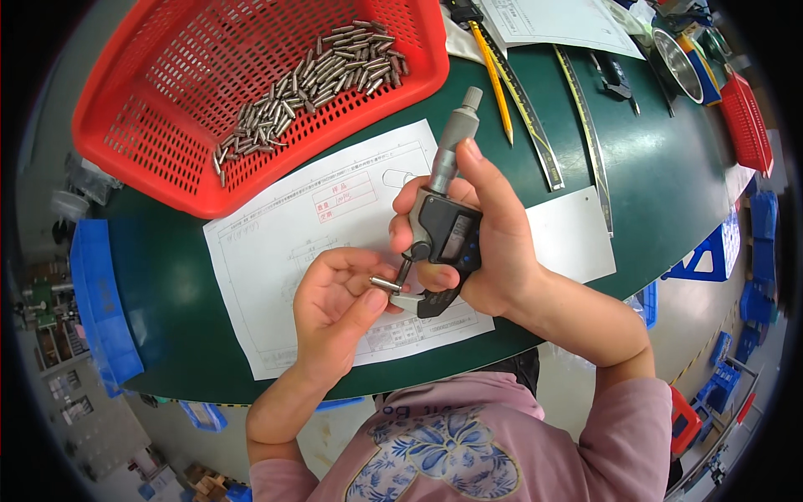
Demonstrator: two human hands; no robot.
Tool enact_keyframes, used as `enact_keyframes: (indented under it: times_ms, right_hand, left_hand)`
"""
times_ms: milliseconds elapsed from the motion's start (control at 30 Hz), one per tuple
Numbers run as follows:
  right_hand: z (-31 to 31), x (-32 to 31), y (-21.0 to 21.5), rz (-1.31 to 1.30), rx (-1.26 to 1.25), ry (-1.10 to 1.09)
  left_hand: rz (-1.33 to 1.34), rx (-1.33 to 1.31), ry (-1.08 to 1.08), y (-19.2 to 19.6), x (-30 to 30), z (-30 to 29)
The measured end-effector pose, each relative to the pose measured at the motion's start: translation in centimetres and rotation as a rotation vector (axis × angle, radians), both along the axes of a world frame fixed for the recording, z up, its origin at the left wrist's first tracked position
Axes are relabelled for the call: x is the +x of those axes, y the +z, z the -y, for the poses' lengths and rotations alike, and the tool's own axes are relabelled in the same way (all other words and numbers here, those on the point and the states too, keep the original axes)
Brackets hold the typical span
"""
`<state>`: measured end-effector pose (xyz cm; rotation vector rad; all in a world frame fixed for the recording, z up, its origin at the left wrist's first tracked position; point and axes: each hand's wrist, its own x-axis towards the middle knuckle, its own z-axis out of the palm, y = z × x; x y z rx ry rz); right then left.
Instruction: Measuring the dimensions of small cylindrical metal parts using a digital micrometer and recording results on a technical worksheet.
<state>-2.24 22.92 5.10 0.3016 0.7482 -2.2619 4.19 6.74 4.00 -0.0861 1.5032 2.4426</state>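
Left: a red perforated basket [150, 125] on the green table [661, 192] holds a heap of small metal pins [309, 79]; a blue bin [100, 293] sits at the table's left edge. Centre: a printed drawing sheet [276, 243] lies under the hands. The left hand [335, 305] pinches one short steel pin [385, 284] between thumb and forefinger, the other fingers curled, and sets it between the measuring faces of a digital micrometer [443, 226]. Such a pin is judged rigid, light and smooth, hence apt to slip; it is best gripped at its free end, leaving the measured span clear. The right hand [489, 243] is closed around the micrometer's black body, its thumb and forefinger against the thimble. The instrument is judged stiff but delicate; hold it by the frame. Right: a yellow pencil [493, 75], steel rulers [585, 125] and a second red basket [747, 121].
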Motion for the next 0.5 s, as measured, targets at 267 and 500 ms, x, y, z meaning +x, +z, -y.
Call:
enact_keyframes:
  times_ms: [267,500]
  right_hand:
    - [0.1,0.5,0.2,0.019,-0.04,-0.025]
    - [-0.3,0.6,0.1,-0.105,-0.077,-0.091]
  left_hand:
    - [-0.067,-0.039,0.029,-0.4,0.0,0.5]
    - [-0.493,-1.366,0.498,0.7,-8.3,7.2]
